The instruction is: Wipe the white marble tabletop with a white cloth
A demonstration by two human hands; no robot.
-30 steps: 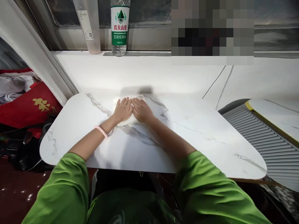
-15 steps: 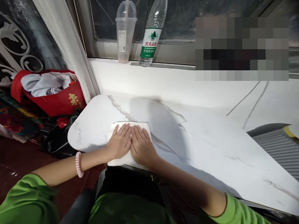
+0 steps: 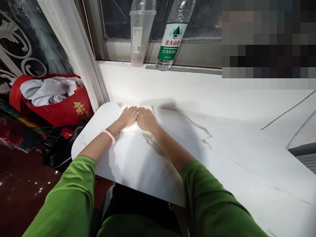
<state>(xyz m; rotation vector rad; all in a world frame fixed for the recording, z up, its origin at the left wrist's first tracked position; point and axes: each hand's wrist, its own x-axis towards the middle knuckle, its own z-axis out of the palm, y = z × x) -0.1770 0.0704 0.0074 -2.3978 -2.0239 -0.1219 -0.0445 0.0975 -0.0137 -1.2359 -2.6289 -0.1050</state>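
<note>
Both hands lie flat, side by side, at the far edge of a white marble-patterned table (image 3: 148, 171). Beneath them is a white cloth (image 3: 132, 127), mostly covered, so only parts of it show. My left hand (image 3: 128, 117) presses on its left part with the fingers stretched out toward the wall; a pink coil band circles that wrist. My right hand (image 3: 147, 120) rests palm down on the right part, its thumb side touching the left hand. Neither hand is closed around the cloth.
On the window ledge stand a clear plastic cup (image 3: 142, 36) with a straw and a water bottle (image 3: 172, 42) with a green and white label. A red bag (image 3: 59, 110) of cloth and a black bag (image 3: 58, 148) are left of the table. A white curtain (image 3: 71, 49) hangs beside the window.
Both hands have slid forward with the cloth, from the table's near edge to its far edge by the wall. My arms are now stretched out further.
</note>
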